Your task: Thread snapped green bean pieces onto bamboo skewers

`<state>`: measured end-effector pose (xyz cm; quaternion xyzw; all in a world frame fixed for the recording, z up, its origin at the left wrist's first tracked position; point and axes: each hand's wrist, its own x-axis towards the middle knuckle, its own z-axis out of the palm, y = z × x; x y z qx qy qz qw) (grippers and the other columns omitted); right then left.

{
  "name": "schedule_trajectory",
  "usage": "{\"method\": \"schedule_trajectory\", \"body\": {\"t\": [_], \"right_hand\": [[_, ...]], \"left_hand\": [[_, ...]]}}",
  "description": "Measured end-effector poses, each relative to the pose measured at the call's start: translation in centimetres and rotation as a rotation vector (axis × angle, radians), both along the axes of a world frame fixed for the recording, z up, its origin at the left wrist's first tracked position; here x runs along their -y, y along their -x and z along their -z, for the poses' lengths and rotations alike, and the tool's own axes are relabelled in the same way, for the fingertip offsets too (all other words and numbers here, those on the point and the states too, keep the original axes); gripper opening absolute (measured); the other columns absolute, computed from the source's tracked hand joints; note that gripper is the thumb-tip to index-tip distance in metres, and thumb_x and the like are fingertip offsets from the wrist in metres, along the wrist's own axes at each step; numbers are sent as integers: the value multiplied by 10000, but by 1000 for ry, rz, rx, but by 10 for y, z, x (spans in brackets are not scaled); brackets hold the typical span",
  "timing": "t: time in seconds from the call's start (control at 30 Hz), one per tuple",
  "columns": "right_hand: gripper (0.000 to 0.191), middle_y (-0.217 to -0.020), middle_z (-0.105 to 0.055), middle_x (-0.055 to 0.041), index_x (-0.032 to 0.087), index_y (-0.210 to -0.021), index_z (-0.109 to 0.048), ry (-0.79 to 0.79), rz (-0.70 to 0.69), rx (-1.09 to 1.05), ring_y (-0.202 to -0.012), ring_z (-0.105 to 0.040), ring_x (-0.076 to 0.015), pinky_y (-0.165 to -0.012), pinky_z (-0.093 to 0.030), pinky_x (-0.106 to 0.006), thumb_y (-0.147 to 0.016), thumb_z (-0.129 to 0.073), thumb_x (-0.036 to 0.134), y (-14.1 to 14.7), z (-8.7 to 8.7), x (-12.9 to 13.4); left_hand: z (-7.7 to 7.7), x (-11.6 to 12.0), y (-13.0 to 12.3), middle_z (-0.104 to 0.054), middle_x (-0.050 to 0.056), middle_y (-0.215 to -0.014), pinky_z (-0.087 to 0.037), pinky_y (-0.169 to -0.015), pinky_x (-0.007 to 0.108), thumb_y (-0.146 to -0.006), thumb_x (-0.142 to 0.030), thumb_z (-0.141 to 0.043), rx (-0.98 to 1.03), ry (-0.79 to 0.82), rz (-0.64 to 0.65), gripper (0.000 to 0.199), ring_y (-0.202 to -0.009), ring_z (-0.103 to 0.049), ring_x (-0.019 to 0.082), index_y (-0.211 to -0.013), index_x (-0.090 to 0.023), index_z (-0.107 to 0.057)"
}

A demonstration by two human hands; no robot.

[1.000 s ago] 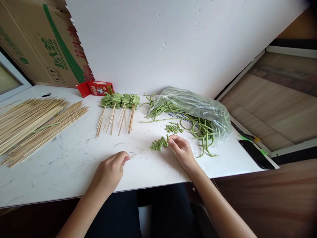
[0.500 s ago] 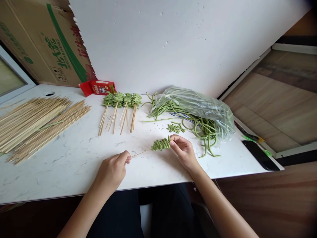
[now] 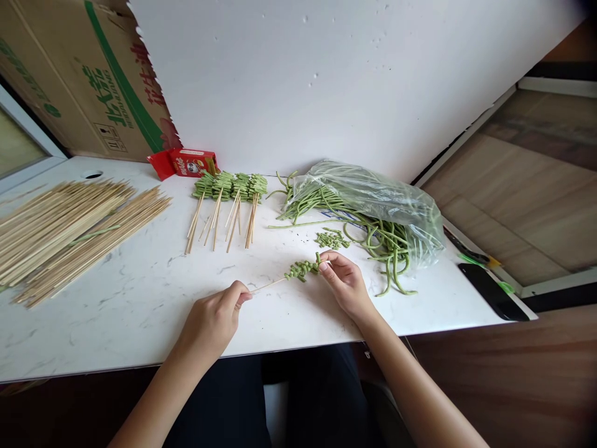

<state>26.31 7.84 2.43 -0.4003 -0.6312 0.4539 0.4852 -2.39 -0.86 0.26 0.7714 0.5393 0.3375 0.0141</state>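
Observation:
A thin bamboo skewer (image 3: pixel 269 285) runs between my two hands above the front of the white table. My left hand (image 3: pixel 215 317) is closed on its bare end. Green long-bean pieces (image 3: pixel 301 269) are threaded along the other end, wound or bunched along the stick. My right hand (image 3: pixel 344 280) pinches the tip end of the bean there, thumb and fingers pressed together. Just beyond the right hand lies a small heap of short cut bean bits (image 3: pixel 332 238).
Finished bean skewers (image 3: pixel 231 186) lie in several stacks at the back. Loose bamboo sticks (image 3: pixel 69 230) cover the left. A plastic bag of long beans (image 3: pixel 373 193) lies right of centre, a black phone (image 3: pixel 492 291) at far right. A red box (image 3: pixel 193 163) and cardboard carton (image 3: pixel 93 81) stand behind.
The beans on the skewer have turned and look narrower, with a piece hanging below. My left hand has shifted slightly right along with the stick; my right hand stays nearly in place.

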Motion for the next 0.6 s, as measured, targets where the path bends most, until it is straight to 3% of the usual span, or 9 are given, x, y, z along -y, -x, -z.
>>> {"method": "schedule_trajectory", "body": {"t": [0.27,0.6], "right_hand": [[244,-997,-641,-69,251,-992,-717,-123,-2,70,-952,-597,-233,-843,-504,-368,-982,-717,495,-2,3,-2],[216,-977,-625,-59,252,-994,-682,-215,-2,161,-901,-573,-227,-858,-480,-387,-1029,-651,463,-1,6,-1]], "left_hand": [[0,1,2,-652,-56,-638,-394,-508,207,-1004,-94,-438,-22,38,-14,216,-502,-594,104,-895,-223,-572],[5,1,3,-740,-34,-745,-424,-524,215,-904,13,-418,-53,-17,-29,294,-600,-686,118,-907,-212,-607]]}}
